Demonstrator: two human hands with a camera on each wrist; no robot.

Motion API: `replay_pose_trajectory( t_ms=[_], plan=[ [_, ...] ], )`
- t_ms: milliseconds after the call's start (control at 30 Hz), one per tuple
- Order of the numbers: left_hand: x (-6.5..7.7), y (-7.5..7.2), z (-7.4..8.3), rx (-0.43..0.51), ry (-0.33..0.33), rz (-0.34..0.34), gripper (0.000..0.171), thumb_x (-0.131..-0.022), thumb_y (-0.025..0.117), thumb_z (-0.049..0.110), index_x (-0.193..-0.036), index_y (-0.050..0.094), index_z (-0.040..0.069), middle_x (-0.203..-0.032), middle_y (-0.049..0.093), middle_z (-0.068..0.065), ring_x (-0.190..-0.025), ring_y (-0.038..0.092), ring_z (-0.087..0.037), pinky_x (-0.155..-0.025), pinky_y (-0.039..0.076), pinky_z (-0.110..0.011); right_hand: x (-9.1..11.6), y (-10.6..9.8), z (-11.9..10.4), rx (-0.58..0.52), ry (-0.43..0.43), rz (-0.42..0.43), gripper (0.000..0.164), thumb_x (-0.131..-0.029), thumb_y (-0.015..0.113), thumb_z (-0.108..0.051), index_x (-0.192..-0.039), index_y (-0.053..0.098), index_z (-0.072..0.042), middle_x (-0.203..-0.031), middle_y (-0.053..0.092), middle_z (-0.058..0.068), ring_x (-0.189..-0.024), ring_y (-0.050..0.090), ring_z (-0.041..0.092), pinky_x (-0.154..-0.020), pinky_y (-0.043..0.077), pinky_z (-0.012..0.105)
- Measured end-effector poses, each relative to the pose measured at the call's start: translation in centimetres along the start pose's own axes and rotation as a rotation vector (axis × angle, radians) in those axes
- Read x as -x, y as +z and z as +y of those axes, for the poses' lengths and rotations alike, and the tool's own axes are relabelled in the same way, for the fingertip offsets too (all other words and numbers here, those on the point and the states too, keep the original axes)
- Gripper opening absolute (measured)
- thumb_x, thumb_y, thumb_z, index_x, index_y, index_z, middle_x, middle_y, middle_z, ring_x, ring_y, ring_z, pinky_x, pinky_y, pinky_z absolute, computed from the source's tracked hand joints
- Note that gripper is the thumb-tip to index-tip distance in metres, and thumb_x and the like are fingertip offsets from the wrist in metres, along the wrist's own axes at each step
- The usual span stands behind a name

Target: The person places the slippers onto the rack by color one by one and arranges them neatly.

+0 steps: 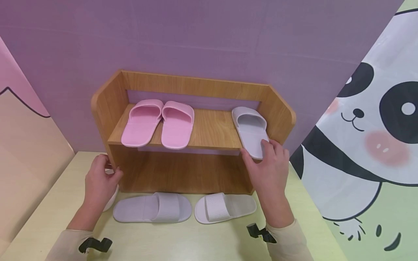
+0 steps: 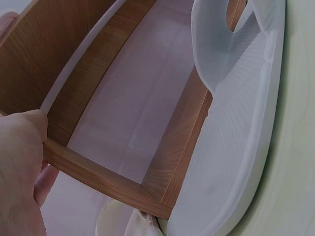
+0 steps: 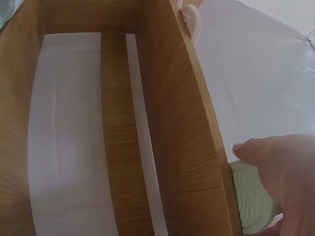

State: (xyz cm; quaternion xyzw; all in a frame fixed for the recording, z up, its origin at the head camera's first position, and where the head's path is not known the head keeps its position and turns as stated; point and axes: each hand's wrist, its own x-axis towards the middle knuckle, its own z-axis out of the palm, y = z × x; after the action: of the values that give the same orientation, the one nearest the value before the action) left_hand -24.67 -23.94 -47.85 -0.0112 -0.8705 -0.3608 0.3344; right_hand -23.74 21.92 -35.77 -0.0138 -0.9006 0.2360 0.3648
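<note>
A two-tier wooden shoe rack (image 1: 196, 81) stands against the wall. A pale grey slipper (image 1: 251, 134) lies on the right end of its upper shelf, toe inward and heel over the front edge. My right hand (image 1: 269, 170) holds that heel, thumb on one side and fingers on the other; the heel's wavy-patterned underside shows in the right wrist view. At the rack's left side panel (image 1: 109, 108), my left hand (image 1: 102, 183) pinches the front edge; its thumb (image 2: 32, 123) lies against the wood in the left wrist view.
Two pink slippers, a left one (image 1: 142, 123) and a right one (image 1: 177, 125), sit on the upper shelf. Before the rack lie a lavender-grey slipper (image 1: 137, 209) and a whitish slipper (image 1: 240, 206). Another white slipper (image 1: 112, 200) is partly hidden behind my left hand.
</note>
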Motion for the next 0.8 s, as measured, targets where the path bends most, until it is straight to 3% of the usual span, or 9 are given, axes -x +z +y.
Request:
replay_pose_trajectory(
  t_ms=[133, 200, 367, 567, 667, 800],
  plan=[
    [0.0, 0.0, 0.1, -0.004, 0.008, 0.006, 0.03, -0.092, 0.075, -0.003, -0.115, 0.056, -0.001, -0.112, 0.062, -0.017, -0.102, 0.072, -0.037, -0.073, 0.059, -0.02, 0.2, 0.2, 0.4, -0.04, -0.038, 0.064, 0.078, -0.088, 0.092, -0.046, -0.143, 0.064, 0.002, -0.146, 0.057, 0.024, -0.134, 0.049, 0.044, -0.101, 0.049, 0.06],
    [0.0, 0.0, 0.1, -0.005, 0.009, 0.006, 0.03, -0.092, 0.075, -0.003, -0.115, 0.056, -0.001, -0.112, 0.062, -0.017, -0.102, 0.072, -0.037, -0.073, 0.06, -0.021, 0.4, 0.2, 0.8, -0.066, -0.066, 0.106, 0.081, -0.085, 0.095, -0.046, -0.143, 0.063, 0.001, -0.145, 0.056, 0.024, -0.135, 0.049, 0.041, -0.103, 0.05, 0.057],
    [0.0, 0.0, -0.1, 0.002, 0.008, 0.003, 0.03, -0.093, 0.074, -0.002, -0.116, 0.056, -0.001, -0.112, 0.062, -0.017, -0.103, 0.071, -0.038, -0.074, 0.04, -0.001, 1.0, 0.3, 2.1, -0.148, -0.149, 0.197, 0.086, -0.08, 0.099, -0.048, -0.139, 0.062, 0.003, -0.141, 0.053, 0.025, -0.137, 0.049, 0.038, -0.104, 0.051, 0.052],
    [0.0, 0.0, -0.1, 0.003, 0.001, -0.001, 0.03, -0.093, 0.075, -0.003, -0.116, 0.056, -0.001, -0.113, 0.062, -0.017, -0.104, 0.071, -0.038, -0.074, 0.039, 0.001, 1.7, 0.5, 4.1, -0.203, -0.221, 0.259, 0.09, -0.079, 0.094, -0.057, -0.136, 0.062, 0.005, -0.134, 0.053, 0.029, -0.126, 0.052, 0.042, -0.092, 0.049, 0.048],
    [0.0, 0.1, -0.2, 0.01, 0.005, 0.006, 0.029, -0.092, 0.074, -0.003, -0.115, 0.056, -0.001, -0.113, 0.062, -0.018, -0.104, 0.071, -0.039, -0.074, 0.037, 0.003, 1.9, 0.6, 4.9, -0.219, -0.23, 0.263, 0.085, -0.083, 0.092, -0.053, -0.136, 0.06, 0.006, -0.133, 0.053, 0.028, -0.124, 0.052, 0.041, -0.092, 0.046, 0.045],
    [0.0, 0.2, -0.3, 0.019, 0.019, 0.017, 0.029, -0.092, 0.073, -0.004, -0.114, 0.056, -0.002, -0.111, 0.062, -0.018, -0.102, 0.072, -0.039, -0.075, 0.034, 0.005, 2.0, 0.9, 6.2, -0.247, -0.235, 0.258, 0.069, -0.088, 0.09, -0.031, -0.136, 0.057, 0.006, -0.13, 0.055, 0.027, -0.124, 0.052, 0.039, -0.096, 0.042, 0.039]
  ],
)
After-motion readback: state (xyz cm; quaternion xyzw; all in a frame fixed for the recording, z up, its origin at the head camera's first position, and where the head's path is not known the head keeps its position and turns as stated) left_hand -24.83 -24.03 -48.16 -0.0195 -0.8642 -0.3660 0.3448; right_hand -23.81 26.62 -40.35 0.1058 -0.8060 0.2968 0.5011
